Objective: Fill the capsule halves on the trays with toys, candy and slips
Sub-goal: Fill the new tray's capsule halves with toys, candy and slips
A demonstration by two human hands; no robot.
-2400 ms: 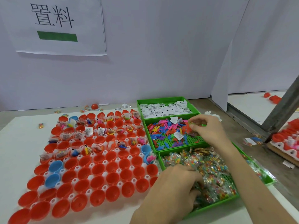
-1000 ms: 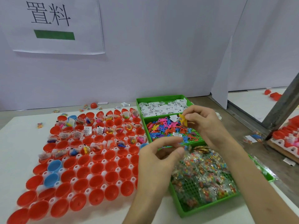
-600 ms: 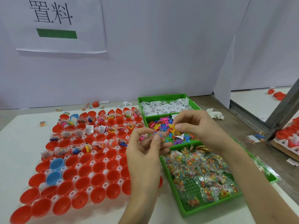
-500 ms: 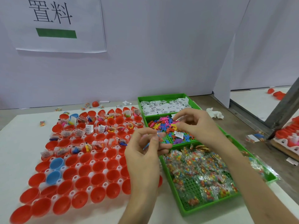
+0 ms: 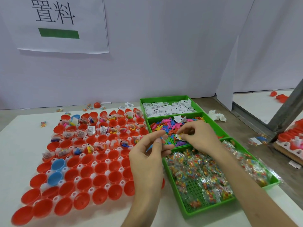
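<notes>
Left grip (image 5: 147,161) pinches a blue toy (image 5: 149,148), right grip (image 5: 199,138) seemingly a slip (image 5: 178,136); filled halves (image 5: 91,130) lie beyond-left, empty halves (image 5: 98,181) directly left: roughly half remains.

Bright, even, diffuse light from above; shadows are soft, with a faint one beneath the paper sign (image 5: 62,25) at upper left. Small glints sit on the candy packets (image 5: 201,174). Motion smear softens the blue toy (image 5: 149,147) pinched in the left hand (image 5: 147,161) and the slip (image 5: 177,136) pinched in the right hand (image 5: 198,138). Wide-angle bending curves the frame's edges.

Toy-packing workstation — paper station sign (image 5: 63,25), green sorting bins (image 5: 168,99), capsule trays (image 5: 98,154)
</notes>
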